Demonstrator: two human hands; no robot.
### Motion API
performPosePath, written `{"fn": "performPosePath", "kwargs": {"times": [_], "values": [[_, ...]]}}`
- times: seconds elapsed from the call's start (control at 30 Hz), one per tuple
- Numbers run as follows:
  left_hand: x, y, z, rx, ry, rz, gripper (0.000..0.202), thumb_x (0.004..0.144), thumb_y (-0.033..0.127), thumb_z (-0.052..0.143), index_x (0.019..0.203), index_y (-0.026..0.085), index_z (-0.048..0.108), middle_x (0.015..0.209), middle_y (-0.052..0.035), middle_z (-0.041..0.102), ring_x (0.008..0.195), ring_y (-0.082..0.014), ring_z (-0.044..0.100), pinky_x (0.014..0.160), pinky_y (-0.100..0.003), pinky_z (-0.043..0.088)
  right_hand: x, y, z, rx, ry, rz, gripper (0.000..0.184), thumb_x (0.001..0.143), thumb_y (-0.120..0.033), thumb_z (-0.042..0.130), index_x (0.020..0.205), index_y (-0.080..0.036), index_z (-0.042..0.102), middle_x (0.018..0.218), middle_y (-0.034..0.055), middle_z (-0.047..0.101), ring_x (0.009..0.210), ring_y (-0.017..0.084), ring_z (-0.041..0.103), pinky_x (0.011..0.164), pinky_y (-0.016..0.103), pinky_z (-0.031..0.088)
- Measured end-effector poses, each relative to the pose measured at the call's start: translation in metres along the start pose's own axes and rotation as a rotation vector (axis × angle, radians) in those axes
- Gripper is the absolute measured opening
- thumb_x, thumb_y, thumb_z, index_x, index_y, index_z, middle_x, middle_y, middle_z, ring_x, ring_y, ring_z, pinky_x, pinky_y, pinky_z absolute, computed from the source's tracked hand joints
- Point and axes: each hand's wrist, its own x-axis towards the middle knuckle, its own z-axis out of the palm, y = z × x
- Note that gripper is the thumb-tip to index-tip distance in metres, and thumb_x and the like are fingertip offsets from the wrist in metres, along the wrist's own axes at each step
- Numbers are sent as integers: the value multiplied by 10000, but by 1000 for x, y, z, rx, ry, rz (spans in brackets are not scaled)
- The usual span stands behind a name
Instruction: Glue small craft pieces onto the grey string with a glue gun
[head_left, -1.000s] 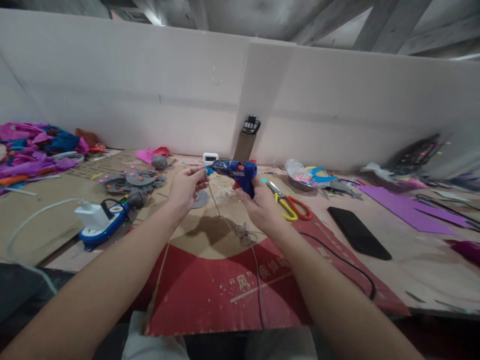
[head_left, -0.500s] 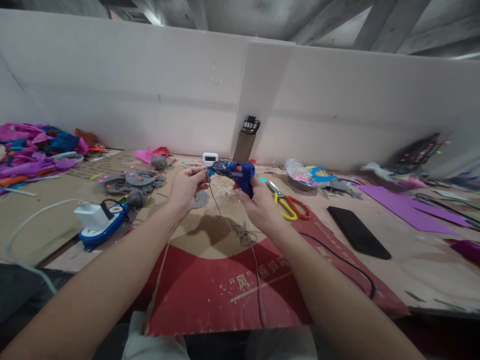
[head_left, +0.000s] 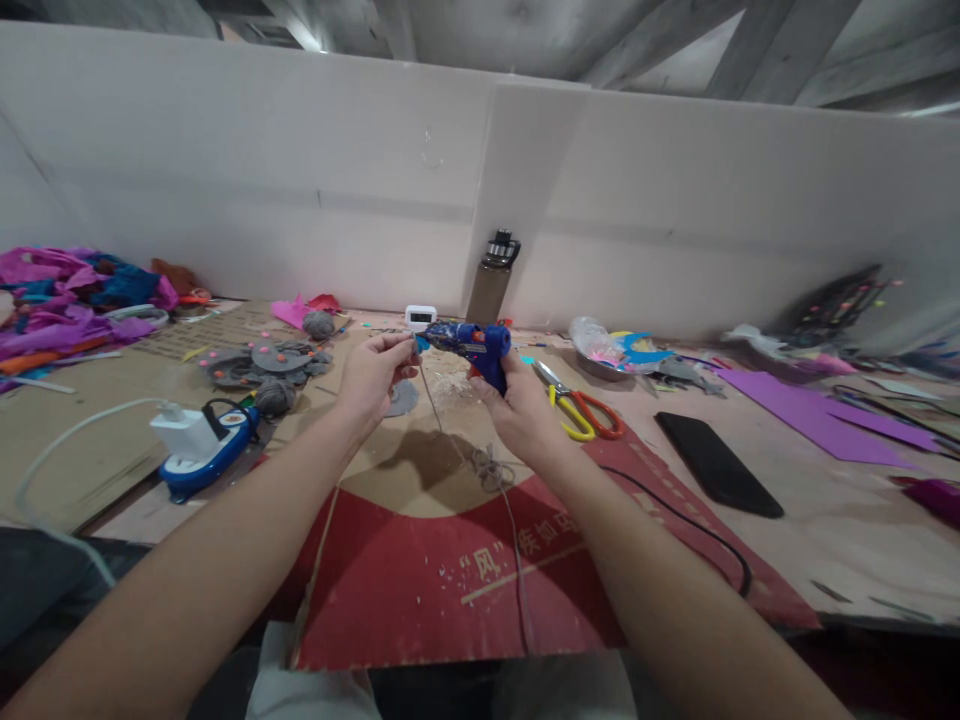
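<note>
My right hand [head_left: 517, 405] is wrapped round the handle of a blue glue gun [head_left: 474, 342], its nozzle pointing left. At that nozzle, my left hand [head_left: 379, 375] pinches a small blue piece [head_left: 421, 343], too small to make out fully. A thin grey yarn [head_left: 431, 398] runs down from the left fingertips to a loose tangle [head_left: 491, 468] on the cardboard, then on toward the front edge. Below the left hand lies a flat grey disc [head_left: 403, 398], partly hidden by the fingers.
Scissors [head_left: 581, 408] and a black phone [head_left: 716, 463] lie to the right, near purple sheets [head_left: 810, 410]. A blue power strip [head_left: 210, 460] with a white plug stands left. Behind are a bottle [head_left: 493, 280], a small white display [head_left: 420, 318] and grey felt pieces [head_left: 262, 360].
</note>
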Motion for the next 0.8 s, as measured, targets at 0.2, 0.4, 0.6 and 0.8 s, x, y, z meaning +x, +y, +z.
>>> {"fn": "performPosePath", "kwargs": {"times": [0.2, 0.4, 0.6, 0.8], "values": [[1, 0, -1, -9, 13, -2, 242, 583, 249, 779, 729, 118, 637, 642, -10, 606, 542, -77, 562, 496, -187, 432, -1, 1, 0, 13, 3, -12, 330, 848, -257, 488, 1171, -202, 517, 1033, 99, 648, 879, 234, 588, 814, 405, 463], [0, 2, -1, -14, 22, 1, 224, 590, 237, 774, 723, 119, 637, 629, -11, 602, 540, -80, 558, 495, -191, 429, -1, 1, 0, 19, 11, -22, 311, 851, -268, 491, 1155, -212, 527, 1057, 96, 640, 904, 238, 582, 824, 411, 461], [1, 4, 0, -28, 38, -7, 201, 591, 215, 763, 709, 125, 628, 615, -3, 596, 520, -79, 548, 488, -195, 434, -1, 1, 0, 24, 21, -19, 260, 847, -258, 493, 1096, -201, 542, 1043, 94, 641, 881, 226, 581, 810, 397, 463], [1, 4, 0, -44, 46, -13, 208, 592, 212, 760, 723, 121, 627, 607, 1, 588, 526, -80, 554, 489, -191, 430, -3, 2, 0, 17, 15, -10, 299, 863, -276, 490, 1150, -199, 520, 1017, 89, 634, 877, 226, 578, 814, 399, 458]]}}
